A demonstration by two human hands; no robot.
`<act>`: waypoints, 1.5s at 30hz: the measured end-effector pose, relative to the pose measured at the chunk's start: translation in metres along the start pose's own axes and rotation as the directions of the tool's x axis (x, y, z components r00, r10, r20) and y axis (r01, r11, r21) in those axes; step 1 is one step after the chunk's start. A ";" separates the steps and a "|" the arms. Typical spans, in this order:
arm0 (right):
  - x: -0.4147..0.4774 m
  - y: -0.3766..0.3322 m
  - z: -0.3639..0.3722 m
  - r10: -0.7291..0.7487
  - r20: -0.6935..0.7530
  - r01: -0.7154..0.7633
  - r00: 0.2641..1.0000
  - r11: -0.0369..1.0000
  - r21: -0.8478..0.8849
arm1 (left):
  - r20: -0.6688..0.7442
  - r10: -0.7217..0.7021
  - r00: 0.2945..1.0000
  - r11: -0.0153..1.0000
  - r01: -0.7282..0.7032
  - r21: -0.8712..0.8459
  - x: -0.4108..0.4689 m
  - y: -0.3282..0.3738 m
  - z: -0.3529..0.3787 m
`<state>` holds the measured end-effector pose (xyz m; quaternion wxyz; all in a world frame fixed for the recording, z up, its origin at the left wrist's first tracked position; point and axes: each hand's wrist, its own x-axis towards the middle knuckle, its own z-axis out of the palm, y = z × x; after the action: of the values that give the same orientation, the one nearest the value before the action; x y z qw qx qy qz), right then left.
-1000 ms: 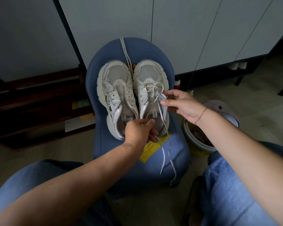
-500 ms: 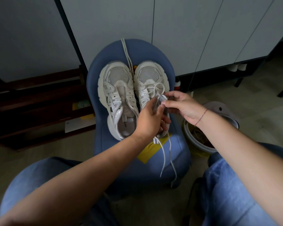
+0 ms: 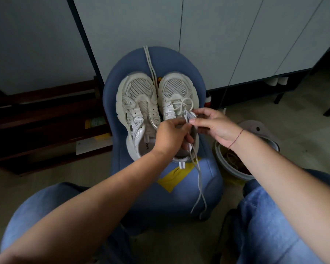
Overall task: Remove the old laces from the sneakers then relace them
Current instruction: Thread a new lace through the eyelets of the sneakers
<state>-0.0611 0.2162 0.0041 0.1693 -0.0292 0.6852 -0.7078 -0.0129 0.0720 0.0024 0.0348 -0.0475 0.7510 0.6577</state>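
Two shoes sit side by side, toes pointing away, on the seat of a blue chair [image 3: 122,168]: the left sneaker [image 3: 135,103] with bare eyelets, the right sneaker [image 3: 176,88] loosely laced. The right hand [image 3: 215,126] pinches that shoe's tongue [image 3: 191,116]. The left hand [image 3: 171,136] curls round its lace [image 3: 198,178], whose ends dangle over the seat front. A spare lace [image 3: 150,63] lies between the toes. A basin [image 3: 219,159] stands just beside the chair.

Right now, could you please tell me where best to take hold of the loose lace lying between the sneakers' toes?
Probably pinch the loose lace at its upper stretch, coming from above: there both strands lie bare on the blue chair, while lower down they slip between the sneakers.
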 end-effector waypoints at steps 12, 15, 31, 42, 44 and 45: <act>0.002 0.002 -0.003 0.009 -0.002 -0.009 1.000 1.000 0.018 | 0.229 -0.123 0.966 0.972 0.071 0.224 -0.011 -0.006 -0.009; 0.002 0.002 -0.003 0.003 0.003 -0.003 1.000 1.000 0.008 | 0.383 -0.227 0.896 0.929 0.081 0.360 -0.022 -0.013 -0.014; -0.006 0.010 0.007 0.152 -0.148 -0.174 0.977 0.973 -0.149 | 0.373 -0.274 0.887 0.912 0.117 0.392 -0.036 -0.019 -0.026; -0.043 0.015 0.022 0.224 -0.138 -0.262 0.965 0.868 -0.421 | 0.286 0.000 0.958 0.968 -0.073 0.242 -0.042 -0.016 -0.024; -0.048 0.013 0.023 0.284 -0.032 -0.279 0.958 0.908 -0.313 | 0.294 0.000 0.956 0.961 -0.081 0.265 -0.042 -0.017 -0.022; -0.050 0.014 0.023 0.271 0.000 -0.261 0.963 0.927 -0.270 | 0.290 -0.002 0.957 0.961 -0.078 0.265 -0.042 -0.017 -0.020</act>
<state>-0.0045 0.2081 0.0015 0.2710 0.0279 0.7688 -0.5786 0.0311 0.0506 -0.0066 0.1373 0.0685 0.8224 0.5478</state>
